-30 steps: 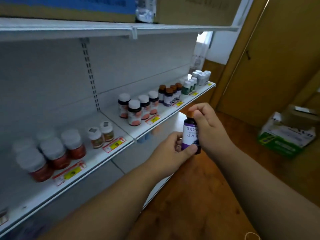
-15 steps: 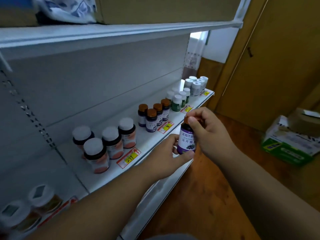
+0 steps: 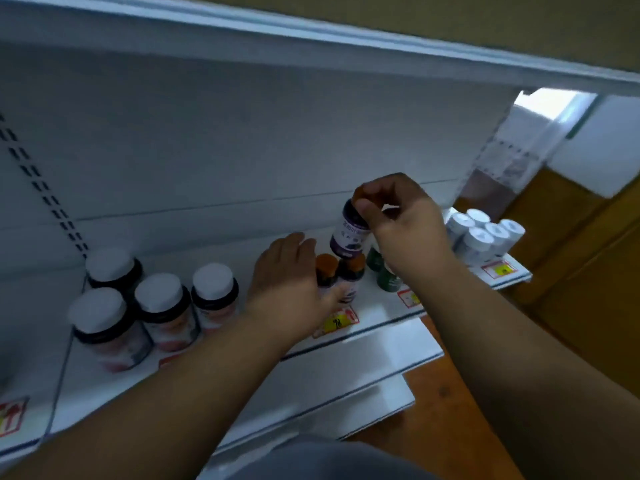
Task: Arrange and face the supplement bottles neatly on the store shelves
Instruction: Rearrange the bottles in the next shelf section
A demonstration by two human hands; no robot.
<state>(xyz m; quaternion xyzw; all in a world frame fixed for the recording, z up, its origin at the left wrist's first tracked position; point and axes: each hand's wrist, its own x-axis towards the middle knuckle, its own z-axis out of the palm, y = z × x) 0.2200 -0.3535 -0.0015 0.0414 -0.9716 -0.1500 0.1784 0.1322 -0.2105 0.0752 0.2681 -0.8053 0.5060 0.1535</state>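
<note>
My right hand point(image 3: 401, 223) pinches the orange cap of a small purple-labelled bottle point(image 3: 349, 233) and holds it tilted just above the shelf point(image 3: 346, 344). Right under it stand two orange-capped dark bottles point(image 3: 326, 268). My left hand point(image 3: 287, 282) lies on the shelf against their left side, fingers stretched toward the back wall and thumb across their front. Whether it grips one I cannot tell. Green bottles point(image 3: 388, 280) stand partly hidden behind my right wrist.
Several large white-capped jars point(image 3: 162, 306) stand at the left and a cluster of white bottles point(image 3: 485, 233) at the shelf's right end. Yellow price tags point(image 3: 336, 320) line the front edge. An upper shelf point(image 3: 311, 53) overhangs. Wooden floor point(image 3: 450, 427) lies to the right.
My left hand let go of the purple bottle and went to the orange-capped bottles on the shelf. My right hand carried the bottle up and over the shelf. The view swung closer.
</note>
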